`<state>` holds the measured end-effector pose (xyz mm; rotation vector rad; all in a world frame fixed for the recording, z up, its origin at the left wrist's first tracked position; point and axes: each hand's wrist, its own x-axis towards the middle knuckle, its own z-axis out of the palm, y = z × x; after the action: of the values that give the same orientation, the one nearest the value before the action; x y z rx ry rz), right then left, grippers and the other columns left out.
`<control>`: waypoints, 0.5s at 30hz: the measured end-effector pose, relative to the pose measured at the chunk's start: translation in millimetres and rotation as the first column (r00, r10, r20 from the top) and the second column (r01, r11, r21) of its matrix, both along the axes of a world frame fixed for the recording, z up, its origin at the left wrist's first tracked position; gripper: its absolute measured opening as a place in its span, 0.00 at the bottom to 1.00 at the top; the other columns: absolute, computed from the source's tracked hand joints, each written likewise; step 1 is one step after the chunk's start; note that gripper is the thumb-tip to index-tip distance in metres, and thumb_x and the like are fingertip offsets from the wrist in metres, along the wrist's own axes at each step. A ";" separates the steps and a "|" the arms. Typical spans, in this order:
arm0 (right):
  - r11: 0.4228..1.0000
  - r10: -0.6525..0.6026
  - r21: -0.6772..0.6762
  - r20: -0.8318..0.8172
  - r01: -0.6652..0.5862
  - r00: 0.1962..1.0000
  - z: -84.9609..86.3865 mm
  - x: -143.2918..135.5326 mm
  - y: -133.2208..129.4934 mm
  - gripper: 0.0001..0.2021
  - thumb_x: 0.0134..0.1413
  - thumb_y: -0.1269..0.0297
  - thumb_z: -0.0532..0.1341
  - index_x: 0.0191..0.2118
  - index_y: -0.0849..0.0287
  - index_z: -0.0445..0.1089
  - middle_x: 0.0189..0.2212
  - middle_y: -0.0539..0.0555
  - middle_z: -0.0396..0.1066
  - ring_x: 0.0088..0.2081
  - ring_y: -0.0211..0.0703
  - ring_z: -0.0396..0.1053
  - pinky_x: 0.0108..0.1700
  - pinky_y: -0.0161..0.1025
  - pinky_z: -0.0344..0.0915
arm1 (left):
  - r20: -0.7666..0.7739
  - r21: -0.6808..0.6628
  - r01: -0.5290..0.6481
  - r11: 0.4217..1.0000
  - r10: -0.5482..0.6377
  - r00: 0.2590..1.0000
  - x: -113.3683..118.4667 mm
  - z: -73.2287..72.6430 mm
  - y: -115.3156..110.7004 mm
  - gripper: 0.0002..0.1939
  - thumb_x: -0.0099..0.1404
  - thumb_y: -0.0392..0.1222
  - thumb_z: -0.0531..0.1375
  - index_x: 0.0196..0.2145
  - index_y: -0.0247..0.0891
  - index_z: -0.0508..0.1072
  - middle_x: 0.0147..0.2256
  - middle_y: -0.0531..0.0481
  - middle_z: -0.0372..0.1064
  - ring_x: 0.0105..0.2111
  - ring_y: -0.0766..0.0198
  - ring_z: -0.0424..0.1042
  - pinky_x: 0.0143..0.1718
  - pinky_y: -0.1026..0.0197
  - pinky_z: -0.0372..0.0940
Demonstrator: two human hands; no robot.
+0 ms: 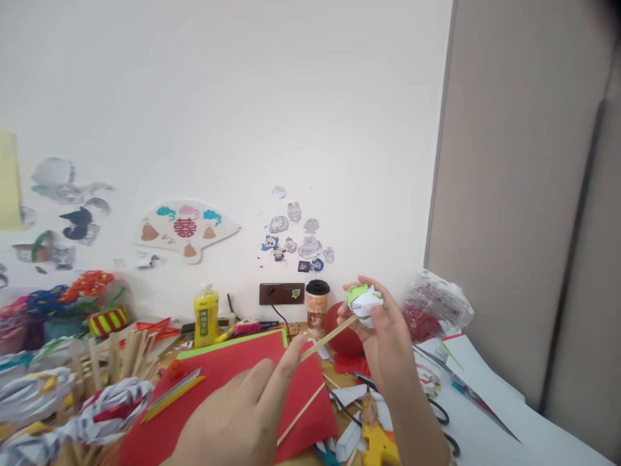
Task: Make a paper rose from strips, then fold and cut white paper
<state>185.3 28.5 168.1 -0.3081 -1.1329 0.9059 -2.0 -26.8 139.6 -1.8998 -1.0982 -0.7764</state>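
A thin wooden stick (330,336) runs up and to the right, with a crumpled white and green paper ball (365,303) at its upper end. My right hand (388,343) has its fingers wrapped round the paper ball. The lower end of the stick goes into my left hand (242,401), which is closed on it with the index finger lying along it. Below my left hand, red paper (218,362) covers part of the table, with green paper under its far edge.
A yellow bottle (206,317) and a lidded paper cup (317,307) stand by the wall. Twisted paper pieces (116,408) and wooden sticks crowd the left. A yellow glue gun (378,440), black-handled scissors (439,411) and white paper (504,414) lie at the right.
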 end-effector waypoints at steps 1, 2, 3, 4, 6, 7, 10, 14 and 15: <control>1.000 -0.006 0.003 0.016 0.006 1.000 -1.0 0.8 2.0 0.15 0.50 0.57 0.60 0.44 0.54 0.65 0.37 0.54 0.71 0.30 0.40 0.70 0.32 0.39 0.69 | -0.002 -0.010 0.012 1.000 -0.012 1.000 -0.9 -1.4 2.0 0.31 0.59 0.27 0.45 0.60 0.42 0.52 0.26 0.52 0.71 0.22 0.64 0.70 0.22 0.65 0.61; 1.000 -0.010 0.006 0.032 0.010 0.999 -1.9 1.5 3.8 0.15 0.50 0.57 0.61 0.44 0.54 0.65 0.37 0.54 0.70 0.30 0.40 0.70 0.31 0.39 0.69 | -0.007 -0.016 0.020 1.000 -0.021 1.000 -2.0 -2.5 3.6 0.31 0.59 0.27 0.46 0.60 0.42 0.52 0.25 0.52 0.71 0.21 0.65 0.70 0.21 0.66 0.60; 1.000 -0.012 0.008 0.046 0.011 0.999 -2.6 2.2 5.3 0.15 0.50 0.57 0.61 0.44 0.54 0.65 0.36 0.54 0.70 0.30 0.40 0.70 0.31 0.39 0.69 | -0.015 -0.022 0.025 0.999 -0.026 1.000 -3.0 -3.4 4.6 0.31 0.58 0.28 0.46 0.60 0.41 0.53 0.25 0.53 0.71 0.20 0.65 0.70 0.20 0.66 0.60; 1.000 -0.012 0.008 0.059 0.012 0.998 -3.3 2.8 6.4 0.16 0.50 0.56 0.61 0.45 0.54 0.65 0.36 0.54 0.70 0.30 0.40 0.70 0.32 0.38 0.69 | -0.022 -0.028 0.025 0.999 -0.026 0.999 -3.9 -3.9 5.1 0.30 0.58 0.28 0.46 0.59 0.41 0.54 0.24 0.53 0.71 0.20 0.65 0.70 0.19 0.66 0.60; 1.000 -0.011 0.006 0.081 0.010 0.997 -4.7 3.3 7.7 0.16 0.51 0.56 0.60 0.46 0.53 0.65 0.36 0.53 0.70 0.31 0.40 0.70 0.32 0.38 0.69 | -0.025 -0.031 0.021 0.999 -0.022 0.999 -4.7 -3.7 4.8 0.28 0.59 0.29 0.47 0.57 0.40 0.59 0.25 0.51 0.73 0.20 0.64 0.71 0.18 0.66 0.61; 1.000 -0.010 0.006 0.089 0.010 0.996 -5.3 3.2 7.9 0.16 0.52 0.56 0.60 0.46 0.53 0.65 0.36 0.53 0.70 0.32 0.40 0.70 0.33 0.37 0.69 | -0.023 -0.023 0.023 0.999 -0.024 0.999 -4.6 -2.7 4.1 0.26 0.59 0.30 0.46 0.55 0.39 0.61 0.26 0.50 0.73 0.20 0.64 0.71 0.17 0.66 0.61; 1.000 -0.004 0.004 0.103 0.004 0.995 -6.6 2.4 7.6 0.15 0.53 0.56 0.59 0.46 0.52 0.65 0.37 0.53 0.69 0.31 0.38 0.69 0.32 0.36 0.69 | 0.001 0.024 0.042 0.999 -0.042 0.999 -2.2 3.2 1.7 0.24 0.59 0.30 0.45 0.49 0.40 0.68 0.24 0.49 0.75 0.18 0.64 0.72 0.16 0.67 0.62; 0.999 -0.020 -0.036 0.120 0.024 0.993 -6.7 1.1 7.7 0.14 0.52 0.55 0.59 0.45 0.52 0.66 0.35 0.51 0.69 0.26 0.35 0.67 0.26 0.33 0.67 | 0.029 0.026 0.048 0.999 -0.048 0.998 0.8 11.9 0.4 0.22 0.61 0.33 0.43 0.42 0.43 0.73 0.21 0.51 0.74 0.16 0.64 0.71 0.14 0.68 0.61; 0.998 -0.038 -0.053 0.122 0.045 0.992 -6.6 0.7 8.1 0.15 0.52 0.55 0.59 0.45 0.52 0.66 0.34 0.51 0.69 0.24 0.34 0.66 0.25 0.32 0.66 | 0.029 0.017 0.047 0.999 -0.048 0.998 0.9 13.0 0.4 0.21 0.61 0.33 0.44 0.41 0.43 0.73 0.21 0.50 0.75 0.16 0.64 0.71 0.14 0.68 0.61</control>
<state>186.1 36.5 161.6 -0.4356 -1.2094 0.8927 -1.2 -26.3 152.6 -1.9125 -1.0650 -0.8400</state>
